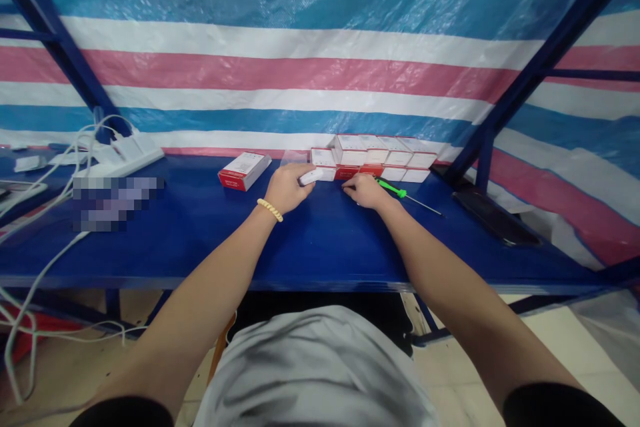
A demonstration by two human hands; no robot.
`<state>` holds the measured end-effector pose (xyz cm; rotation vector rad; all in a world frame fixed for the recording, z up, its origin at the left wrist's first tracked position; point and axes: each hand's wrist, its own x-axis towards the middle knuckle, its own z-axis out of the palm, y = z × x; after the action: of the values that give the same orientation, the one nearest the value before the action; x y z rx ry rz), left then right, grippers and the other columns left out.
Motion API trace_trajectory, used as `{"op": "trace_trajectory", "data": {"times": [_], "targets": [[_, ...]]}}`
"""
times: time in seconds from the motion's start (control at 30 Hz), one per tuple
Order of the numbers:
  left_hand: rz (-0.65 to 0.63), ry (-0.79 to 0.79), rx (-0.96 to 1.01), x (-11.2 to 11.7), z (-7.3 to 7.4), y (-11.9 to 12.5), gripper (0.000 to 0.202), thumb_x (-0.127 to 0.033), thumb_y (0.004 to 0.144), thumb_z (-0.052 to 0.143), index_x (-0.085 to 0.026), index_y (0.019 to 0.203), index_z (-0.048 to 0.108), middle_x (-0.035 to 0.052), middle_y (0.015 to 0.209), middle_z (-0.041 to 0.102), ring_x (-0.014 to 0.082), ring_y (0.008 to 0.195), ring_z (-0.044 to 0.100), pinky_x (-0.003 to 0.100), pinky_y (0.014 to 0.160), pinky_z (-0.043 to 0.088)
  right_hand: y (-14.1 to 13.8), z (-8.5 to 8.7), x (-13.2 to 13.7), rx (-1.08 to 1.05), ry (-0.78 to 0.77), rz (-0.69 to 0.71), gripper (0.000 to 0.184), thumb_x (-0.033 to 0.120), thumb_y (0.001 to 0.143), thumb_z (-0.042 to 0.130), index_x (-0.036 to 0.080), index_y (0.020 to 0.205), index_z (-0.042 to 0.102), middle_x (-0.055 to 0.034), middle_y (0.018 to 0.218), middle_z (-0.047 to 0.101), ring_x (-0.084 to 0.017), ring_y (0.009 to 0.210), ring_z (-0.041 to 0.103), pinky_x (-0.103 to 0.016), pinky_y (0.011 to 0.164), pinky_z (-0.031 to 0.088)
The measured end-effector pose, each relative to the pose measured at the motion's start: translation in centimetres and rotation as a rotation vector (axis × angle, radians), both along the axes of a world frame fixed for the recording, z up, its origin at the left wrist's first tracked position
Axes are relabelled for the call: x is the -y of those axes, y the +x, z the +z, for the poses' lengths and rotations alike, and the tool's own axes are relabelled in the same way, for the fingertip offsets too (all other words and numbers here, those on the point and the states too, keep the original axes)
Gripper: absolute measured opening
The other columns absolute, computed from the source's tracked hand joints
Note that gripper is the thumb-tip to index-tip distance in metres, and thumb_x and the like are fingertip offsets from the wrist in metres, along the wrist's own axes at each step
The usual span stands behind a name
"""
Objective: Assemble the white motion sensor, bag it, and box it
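Note:
My left hand (289, 188) is closed around a small white rounded object (311, 177), whose exact kind I cannot make out. A single red-and-white box (245, 170) lies on the table to the left of this hand. My right hand (367, 191) is low over the tabletop with its fingers bent together; what they hold, if anything, is hidden. Just behind both hands, several small white-and-red boxes (385, 150) are stacked in two layers. A screwdriver with a green handle (391, 187) lies beside my right hand, its shaft pointing right.
A black phone-like slab (495, 217) lies on the blue table (320, 247) at the right. White power strips (123, 157) and tangled white cables (37, 273) occupy the left side, near a blurred-out patch (115, 203). Blue frame posts (493, 120) and a striped sheet (300, 67) stand behind.

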<state>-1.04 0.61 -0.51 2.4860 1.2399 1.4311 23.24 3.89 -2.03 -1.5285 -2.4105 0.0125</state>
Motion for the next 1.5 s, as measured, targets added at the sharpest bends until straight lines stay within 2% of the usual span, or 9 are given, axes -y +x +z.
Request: {"op": "trace_trajectory", "data": {"times": [0.27,0.47,0.67,0.73,0.87,1.0,1.23,1.37,1.5], "targets": [[-0.019,0.093,-0.053,0.1,-0.1,0.3,0.032,-0.013,0.071,0.069,-0.02,0.103,0.072,0.0051,0.108,0.073,0.0222,0.1,0.068,0.039,0.094,0.053,-0.7,0.5,0.5,-0.015,-0.012,0.003,0.027,0.021,0.085,0.051,0.017,0.091,0.077,-0.0078,0.095,0.075,-0.02,0.089,0.066,-0.029,0.088,0.045],[-0.078,0.122,-0.066,0.2,-0.1,0.3,0.032,-0.013,0.072,0.069,-0.018,0.103,0.073,0.0068,0.104,0.074,0.0219,0.097,0.069,0.038,0.091,0.054,-1.1,0.8,0.9,-0.127,-0.032,-0.057,0.015,0.016,0.07,0.059,0.015,0.077,0.073,-0.0075,0.076,0.071,-0.019,0.075,0.063,-0.029,0.076,0.045],[-0.17,0.123,-0.077,0.3,-0.1,0.3,0.032,-0.016,0.075,0.071,-0.017,0.106,0.072,0.0071,0.107,0.073,0.0207,0.101,0.068,0.037,0.094,0.054,-1.5,2.4,3.2,-0.35,-0.113,0.054,0.016,0.022,0.074,0.05,0.016,0.076,0.064,-0.0011,0.069,0.066,-0.01,0.06,0.056,-0.023,0.061,0.044],[-0.206,0.125,-0.085,0.5,0.0,0.4,0.033,-0.017,0.075,0.073,-0.017,0.108,0.071,0.0071,0.109,0.073,0.0203,0.103,0.068,0.036,0.094,0.053,-1.8,2.9,3.9,-0.476,-0.19,0.116,0.014,0.024,0.072,0.049,0.016,0.072,0.061,0.0001,0.065,0.064,-0.008,0.053,0.052,-0.022,0.053,0.041],[-0.243,0.136,-0.103,0.7,0.1,0.6,0.031,-0.018,0.075,0.074,-0.018,0.107,0.071,0.0066,0.109,0.073,0.02,0.102,0.068,0.036,0.093,0.054,-2.1,3.0,4.6,-0.832,-0.463,0.244,0.008,0.02,0.062,0.054,0.017,0.067,0.058,0.0023,0.057,0.059,-0.005,0.043,0.044,-0.02,0.041,0.031],[-0.282,0.155,-0.142,0.6,-0.2,0.8,0.026,-0.014,0.074,0.073,-0.021,0.1,0.073,0.0045,0.103,0.073,0.0184,0.095,0.069,0.033,0.087,0.056,-2.0,2.6,4.3,-0.947,-0.588,0.271,0.014,0.016,0.057,0.058,0.016,0.071,0.062,0.0023,0.056,0.06,-0.005,0.042,0.044,-0.019,0.039,0.028],[-0.285,0.197,-0.081,0.6,-0.6,0.8,0.029,-0.013,0.073,0.073,-0.02,0.1,0.073,0.0049,0.099,0.069,0.0152,0.087,0.067,0.028,0.079,0.055,-2.3,2.8,4.5,-1.007,-0.43,0.282,0.019,0.027,0.064,0.072,0.013,0.077,0.07,0.0039,0.052,0.055,-0.005,0.045,0.045,-0.021,0.043,0.032],[-0.297,0.186,-0.105,0.7,-0.6,0.9,0.027,-0.015,0.074,0.072,-0.02,0.101,0.073,0.0047,0.099,0.068,0.0153,0.088,0.066,0.028,0.079,0.055,-2.8,3.1,5.2,-1.05,-0.295,0.266,0.027,0.032,0.063,0.076,0.015,0.081,0.066,0.0025,0.06,0.06,-0.006,0.049,0.047,-0.022,0.047,0.036],[-0.253,0.145,-0.106,0.8,-0.6,1.0,0.027,-0.019,0.076,0.072,-0.02,0.103,0.071,0.0047,0.103,0.068,0.0156,0.088,0.066,0.028,0.08,0.054,-3.0,3.2,5.8,-0.954,-0.219,0.29,0.026,0.037,0.068,0.074,0.015,0.077,0.066,0.0007,0.06,0.061,-0.008,0.05,0.05,-0.025,0.051,0.041]]}}
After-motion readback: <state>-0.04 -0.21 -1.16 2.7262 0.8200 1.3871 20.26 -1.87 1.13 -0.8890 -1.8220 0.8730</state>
